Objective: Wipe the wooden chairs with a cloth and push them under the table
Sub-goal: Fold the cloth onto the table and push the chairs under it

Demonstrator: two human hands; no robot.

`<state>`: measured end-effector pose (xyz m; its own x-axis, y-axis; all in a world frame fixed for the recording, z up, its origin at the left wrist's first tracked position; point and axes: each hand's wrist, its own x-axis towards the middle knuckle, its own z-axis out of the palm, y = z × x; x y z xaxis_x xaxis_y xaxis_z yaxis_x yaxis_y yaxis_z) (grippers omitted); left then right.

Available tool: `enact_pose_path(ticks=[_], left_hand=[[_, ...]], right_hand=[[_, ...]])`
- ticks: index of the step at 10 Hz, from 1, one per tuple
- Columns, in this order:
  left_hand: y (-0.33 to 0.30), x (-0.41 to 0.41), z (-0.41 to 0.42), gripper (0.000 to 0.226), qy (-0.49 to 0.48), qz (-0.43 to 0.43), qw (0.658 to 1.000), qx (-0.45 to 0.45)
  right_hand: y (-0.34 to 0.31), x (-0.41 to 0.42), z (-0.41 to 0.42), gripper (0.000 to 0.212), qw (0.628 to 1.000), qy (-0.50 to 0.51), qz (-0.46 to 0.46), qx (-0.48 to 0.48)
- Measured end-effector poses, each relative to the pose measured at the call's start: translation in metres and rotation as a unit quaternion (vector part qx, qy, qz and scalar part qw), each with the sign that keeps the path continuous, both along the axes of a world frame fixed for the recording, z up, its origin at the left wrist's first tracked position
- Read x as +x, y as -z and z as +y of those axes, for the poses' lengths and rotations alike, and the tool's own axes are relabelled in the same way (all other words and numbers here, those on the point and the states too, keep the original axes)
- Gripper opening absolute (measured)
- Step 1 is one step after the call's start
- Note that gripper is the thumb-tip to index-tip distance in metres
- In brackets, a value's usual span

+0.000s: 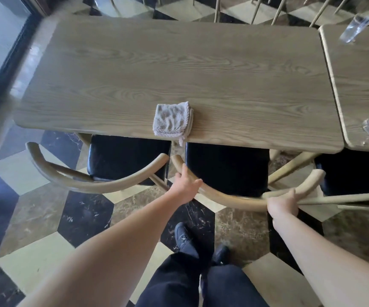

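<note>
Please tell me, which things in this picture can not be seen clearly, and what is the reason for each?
Head view, the only one:
- Front of both black chair seats: hidden under the table.
- Right hand fingers: curled behind the chair's curved back rail.
- Third chair on the right: cut off by the picture edge.
- Two clear bottles on the neighbouring table: blurred, one cut by the edge; contents unclear.
- Underside of the folded cloth: not visible.
</note>
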<state>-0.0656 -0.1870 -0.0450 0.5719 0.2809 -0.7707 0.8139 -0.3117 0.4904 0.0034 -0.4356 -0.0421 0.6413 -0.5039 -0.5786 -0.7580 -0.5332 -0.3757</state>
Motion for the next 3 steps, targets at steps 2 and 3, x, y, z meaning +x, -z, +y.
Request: enact_pose_path(ticks=[2, 3], left_hand=[[-0.037, -0.029, -0.017, 0.073, 0.115, -0.024, 0.992, 0.048], [-0.066, -0.049, -0.012, 0.072, 0.14, -0.034, 0.987, 0.07]], right_hand=[[-0.028, -0.053, 0.036, 0.066, 0.983, -0.171, 0.061, 0.004], [-0.051, -0.083, 0.055, 0.074, 0.964, -0.244, 0.072, 0.075]])
